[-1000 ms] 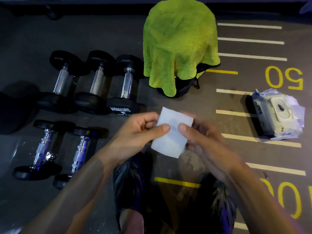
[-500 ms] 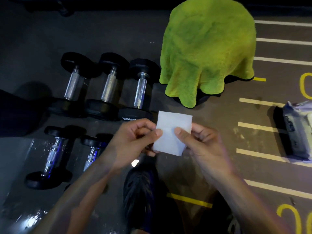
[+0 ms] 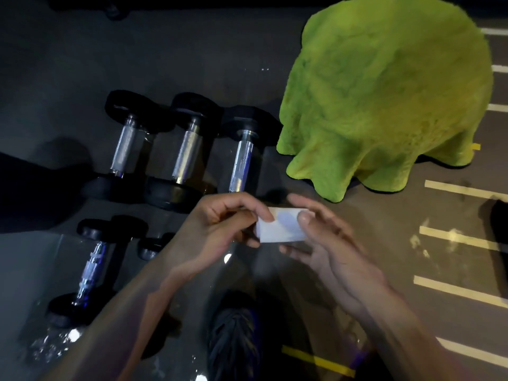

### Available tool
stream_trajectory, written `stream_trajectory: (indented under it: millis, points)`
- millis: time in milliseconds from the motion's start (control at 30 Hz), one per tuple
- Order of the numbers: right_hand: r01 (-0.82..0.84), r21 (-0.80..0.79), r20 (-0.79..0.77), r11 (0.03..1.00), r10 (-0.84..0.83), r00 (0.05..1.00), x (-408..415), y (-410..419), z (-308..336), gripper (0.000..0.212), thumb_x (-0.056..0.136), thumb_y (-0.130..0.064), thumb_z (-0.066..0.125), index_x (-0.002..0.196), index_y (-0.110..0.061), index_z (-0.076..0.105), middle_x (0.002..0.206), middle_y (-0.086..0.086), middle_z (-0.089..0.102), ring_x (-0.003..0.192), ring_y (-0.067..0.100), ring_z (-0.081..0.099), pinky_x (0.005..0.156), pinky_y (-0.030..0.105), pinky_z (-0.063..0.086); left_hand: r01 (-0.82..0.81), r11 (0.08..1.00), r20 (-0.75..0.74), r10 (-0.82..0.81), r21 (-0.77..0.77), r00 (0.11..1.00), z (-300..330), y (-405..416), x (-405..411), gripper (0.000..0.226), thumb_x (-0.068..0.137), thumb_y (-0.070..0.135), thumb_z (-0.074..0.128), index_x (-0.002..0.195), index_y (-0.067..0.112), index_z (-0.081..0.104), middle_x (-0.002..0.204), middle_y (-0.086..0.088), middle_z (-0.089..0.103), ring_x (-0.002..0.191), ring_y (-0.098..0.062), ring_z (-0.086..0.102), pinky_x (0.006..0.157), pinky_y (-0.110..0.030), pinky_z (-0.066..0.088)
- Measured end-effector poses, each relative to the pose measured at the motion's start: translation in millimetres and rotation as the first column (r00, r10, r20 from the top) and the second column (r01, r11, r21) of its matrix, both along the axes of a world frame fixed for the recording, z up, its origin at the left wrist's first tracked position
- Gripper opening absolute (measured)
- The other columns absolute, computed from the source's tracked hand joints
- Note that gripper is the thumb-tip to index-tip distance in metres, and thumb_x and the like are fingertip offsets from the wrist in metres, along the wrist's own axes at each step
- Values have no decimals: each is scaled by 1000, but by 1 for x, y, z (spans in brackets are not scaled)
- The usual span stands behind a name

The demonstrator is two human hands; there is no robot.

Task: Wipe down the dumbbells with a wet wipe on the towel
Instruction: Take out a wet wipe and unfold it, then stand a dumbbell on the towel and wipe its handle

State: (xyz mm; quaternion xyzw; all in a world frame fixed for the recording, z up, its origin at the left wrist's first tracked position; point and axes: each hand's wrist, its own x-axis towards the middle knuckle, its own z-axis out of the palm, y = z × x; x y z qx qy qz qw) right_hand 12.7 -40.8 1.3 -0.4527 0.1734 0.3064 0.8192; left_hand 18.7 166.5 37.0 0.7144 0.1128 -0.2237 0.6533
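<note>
Floor (image 3: 68, 64): dark rubber with painted lines.

Green towel (image 3: 384, 92): draped over a rounded object, upper right; nothing lies on it.

Dumbbells: three in the far row (image 3: 187, 152), two nearer (image 3: 90, 268), all on the floor, well apart from the towel.

Hands: left hand (image 3: 217, 229) and right hand (image 3: 327, 243) both pinch the wet wipe (image 3: 280, 226), fingers clamped on its opposite edges.

Change: a second ago the wipe showed as a taller sheet; now it is a short strip, apparently folded in half. Judgement: the wipe is being prepared; wiping not begun.

no readable text, labels or numbers, floor lines (image 3: 461, 189) plain, unlettered
</note>
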Motion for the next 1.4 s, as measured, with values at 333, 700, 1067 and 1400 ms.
stream_trajectory:
  millis: [333, 700, 1067, 1400]
  points:
    - [280, -50, -137, 959, -285, 949, 15, 9, -10, 14, 86, -13, 69, 97, -10, 77, 111, 12, 75, 120, 30, 69, 102, 47, 56, -98, 781, 41, 93, 616, 995, -50, 43, 108, 6, 99, 30, 72, 102, 25, 75, 80, 13, 69, 74, -2, 64, 77, -16, 53]
    - [250, -263, -29, 932, -266, 963, 8, -5, 5, 33, 84, 5, 75, 113, -10, 73, 104, 12, 77, 92, 23, 74, 70, 26, 61, -151, 869, -139, 242, 470, 960, -101, 4, 148, 32, 112, 30, 51, 114, 1, 66, 82, -12, 66, 61, -22, 63, 56, -32, 60]
    - [408, -150, -41, 901, -418, 907, -6, -21, 45, 39, 74, -20, 78, 109, -4, 77, 112, 16, 78, 103, 24, 72, 88, 30, 59, -328, 864, 130, 301, 383, 945, -37, -6, 45, 29, 92, 48, 52, 88, 22, 67, 77, 2, 76, 75, -16, 72, 79, -49, 60]
    - [570, -100, 266, 816, -530, 805, 6, -57, 107, 15, 90, -15, 68, 77, -18, 77, 67, -4, 65, 61, 8, 63, 59, 24, 57, -366, 929, 625, 319, -56, 713, 170, -63, 67, 22, 108, 28, 56, 107, 8, 65, 77, 8, 77, 67, -10, 74, 59, -26, 58]
